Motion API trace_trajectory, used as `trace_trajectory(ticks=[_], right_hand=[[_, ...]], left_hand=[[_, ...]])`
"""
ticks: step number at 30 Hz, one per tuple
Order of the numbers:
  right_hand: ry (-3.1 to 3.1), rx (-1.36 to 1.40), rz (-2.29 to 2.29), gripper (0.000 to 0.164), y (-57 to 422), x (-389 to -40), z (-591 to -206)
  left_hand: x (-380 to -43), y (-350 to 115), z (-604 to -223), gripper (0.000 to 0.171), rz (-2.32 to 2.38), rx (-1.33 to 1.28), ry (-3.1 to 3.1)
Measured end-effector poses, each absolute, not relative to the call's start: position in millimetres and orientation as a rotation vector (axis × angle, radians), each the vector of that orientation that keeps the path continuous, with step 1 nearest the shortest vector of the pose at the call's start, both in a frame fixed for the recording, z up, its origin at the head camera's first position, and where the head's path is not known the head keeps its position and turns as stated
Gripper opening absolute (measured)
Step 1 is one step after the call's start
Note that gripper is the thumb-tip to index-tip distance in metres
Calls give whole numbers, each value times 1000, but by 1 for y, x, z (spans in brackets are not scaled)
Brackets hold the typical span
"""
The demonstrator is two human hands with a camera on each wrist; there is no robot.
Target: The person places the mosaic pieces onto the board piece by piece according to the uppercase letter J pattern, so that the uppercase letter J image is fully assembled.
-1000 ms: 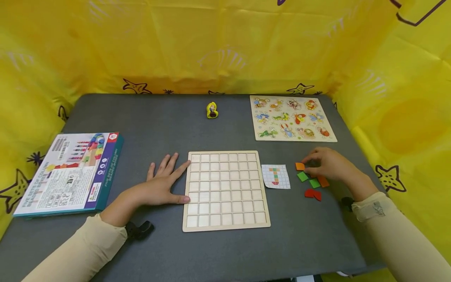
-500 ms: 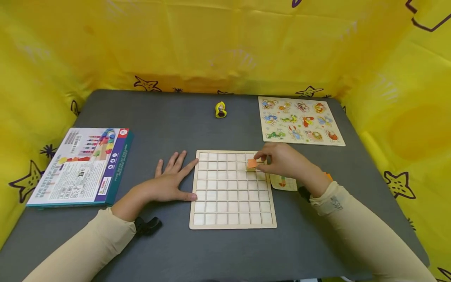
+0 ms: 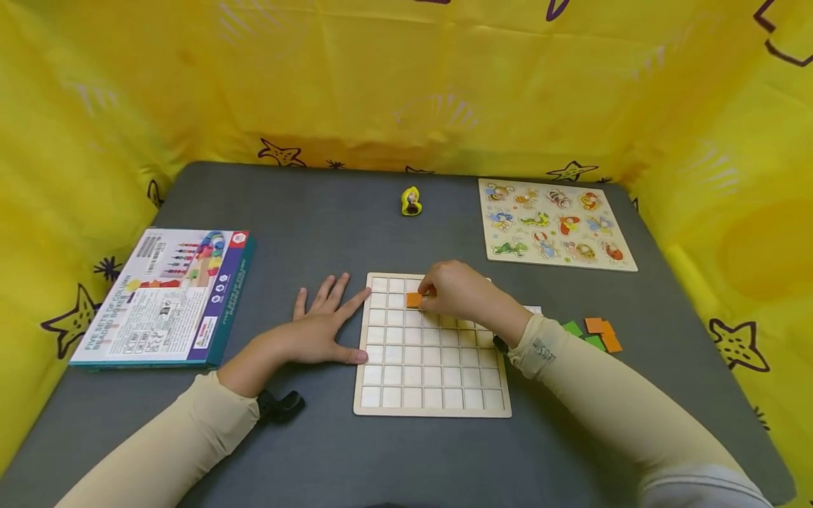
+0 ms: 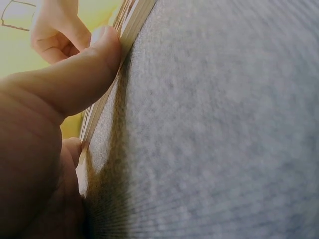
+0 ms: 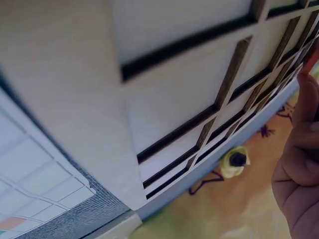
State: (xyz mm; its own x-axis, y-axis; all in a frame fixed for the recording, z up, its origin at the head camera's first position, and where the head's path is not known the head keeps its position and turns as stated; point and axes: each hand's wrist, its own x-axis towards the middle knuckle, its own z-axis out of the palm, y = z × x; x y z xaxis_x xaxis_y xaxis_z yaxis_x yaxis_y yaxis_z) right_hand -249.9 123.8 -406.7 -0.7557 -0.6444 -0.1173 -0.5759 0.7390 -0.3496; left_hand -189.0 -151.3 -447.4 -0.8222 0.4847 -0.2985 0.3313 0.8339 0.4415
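A wooden grid board (image 3: 422, 411) lies flat on the grey table. My right hand (image 3: 466, 293) pinches an orange square tile (image 3: 414, 300) at the grid's upper part, around the third column. Whether the tile touches the board cannot be told. The right wrist view catches the same orange tile (image 5: 312, 59) at the fingertips. With fingers spread, my left hand (image 3: 320, 337) rests on the table, its thumb and index finger touching the board's left edge. The right forearm mostly covers a pattern card (image 3: 535, 309); its printed grid (image 5: 35, 169) shows in the right wrist view.
Right of the forearm lie loose orange tiles (image 3: 608, 337) and green tiles (image 3: 595, 342). An insect puzzle board (image 3: 559, 222) lies at the back right, a small yellow figure (image 3: 411, 202) at the back. A product box (image 3: 165, 300) sits on the left. Yellow cloth (image 3: 381, 77) walls the table.
My right hand has picked the orange tile from the loose pile and carried it left over the board. The left hand stays at the board's edge. The head view has shifted slightly.
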Motion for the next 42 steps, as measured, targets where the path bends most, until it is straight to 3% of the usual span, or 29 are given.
trace_trajectory(ticks=[12,20,26,31,42], right_hand=[[2695,-1002,-395,20,128,-251,-409],[2673,-980,-384,33,140,-252,-402],[2752,-849,-436,42,194,-253,-378],[2828,-682,-472,40,257,-248,-369],[2726,-440,-439,39,354,-217,-387]], left_hand=[[-189,-145,-444,112,511,618,2618],[-192,-144,-447,112,535,616,2614],[-195,-143,-445,111,546,623,2613],[-195,-146,-447,112,515,618,2602],[-188,-152,-449,111,549,627,2620]])
